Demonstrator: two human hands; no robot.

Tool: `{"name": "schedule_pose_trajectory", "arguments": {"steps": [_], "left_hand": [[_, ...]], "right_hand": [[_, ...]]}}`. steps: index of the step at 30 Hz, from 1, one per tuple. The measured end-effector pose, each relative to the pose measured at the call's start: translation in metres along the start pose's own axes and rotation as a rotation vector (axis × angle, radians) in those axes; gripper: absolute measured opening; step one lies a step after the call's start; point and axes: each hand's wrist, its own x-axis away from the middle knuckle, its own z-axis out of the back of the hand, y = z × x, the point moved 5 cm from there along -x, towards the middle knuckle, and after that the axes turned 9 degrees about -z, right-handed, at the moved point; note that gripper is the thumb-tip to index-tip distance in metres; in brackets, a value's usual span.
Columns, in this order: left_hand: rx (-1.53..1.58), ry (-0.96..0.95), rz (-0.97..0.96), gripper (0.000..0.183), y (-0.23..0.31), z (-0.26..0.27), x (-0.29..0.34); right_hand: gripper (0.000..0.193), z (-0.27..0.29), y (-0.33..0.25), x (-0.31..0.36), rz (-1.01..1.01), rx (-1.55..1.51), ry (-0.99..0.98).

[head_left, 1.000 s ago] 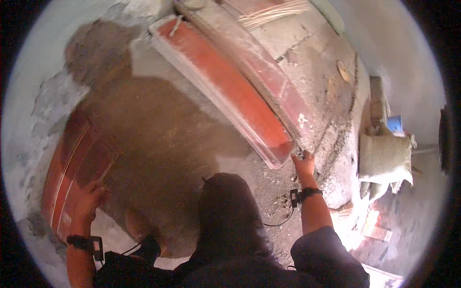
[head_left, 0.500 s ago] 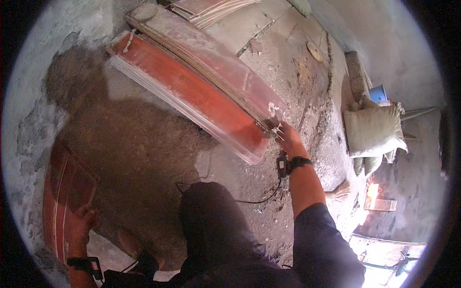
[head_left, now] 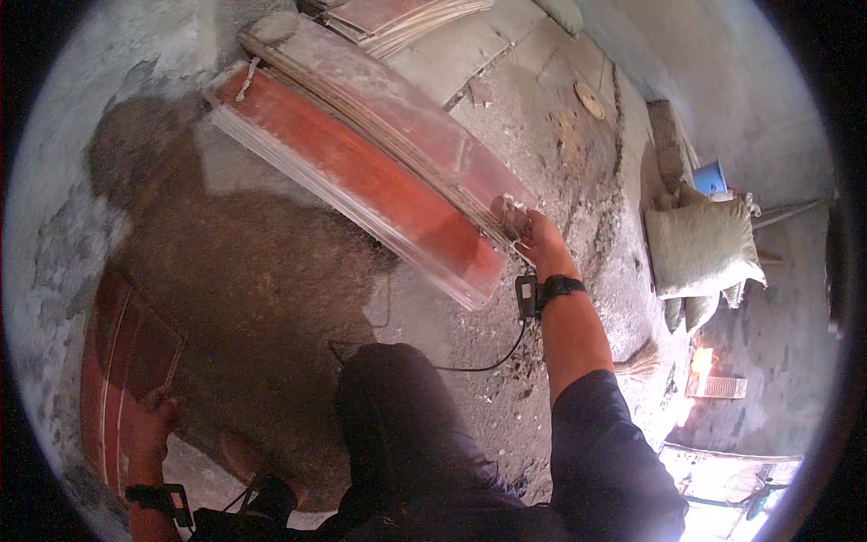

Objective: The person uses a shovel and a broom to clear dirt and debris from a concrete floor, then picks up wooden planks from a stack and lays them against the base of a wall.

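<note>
A stack of long reddish boards (head_left: 361, 172) lies slantwise on the floor ahead of me, with a whitish strip (head_left: 244, 81) tied around its far left end. At its near right end, my right hand (head_left: 545, 244) is closed, its bent fingers gripping a pale, crumpled tie strip (head_left: 511, 215); the fingertips are partly hidden. In shadow at the lower left, my left hand (head_left: 153, 417) is beside a dark red panel (head_left: 113, 361) leaning at the wall. Its fingers look loosely apart with nothing in them; whether they touch the panel is unclear.
More thin boards (head_left: 406, 20) lie beyond the stack. A round yellowish disc (head_left: 590, 100) sits on the rough floor. To the right are a filled woven sack (head_left: 704, 246), a blue container (head_left: 710, 178) and a straw broom (head_left: 638, 361). A cable (head_left: 479, 367) runs from my right wrist past my knee.
My right hand has shifted slightly up at the stack's near end, and its fingers and the pale strip have changed position. My left hand has barely moved.
</note>
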Motion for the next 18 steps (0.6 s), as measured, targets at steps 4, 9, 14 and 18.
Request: {"name": "schedule_pose_trajectory", "arguments": {"steps": [4,9,14,18], "left_hand": [[-0.005,-0.004,0.009,0.05,0.0,0.004,0.003],[-0.029,0.004,-0.021,0.048,-0.002,0.011,0.004],[-0.011,0.007,-0.032,0.049,-0.007,0.017,0.003],[-0.033,0.016,-0.047,0.051,-0.004,0.015,0.006]], "right_hand": [[0.034,0.003,-0.001,0.001,-0.029,-0.049,0.012],[0.038,0.008,0.001,-0.001,-0.043,0.013,0.035],[0.041,0.0,0.004,0.009,-0.017,-0.021,-0.034],[0.038,-0.014,0.0,0.018,-0.01,-0.033,-0.112]]}}
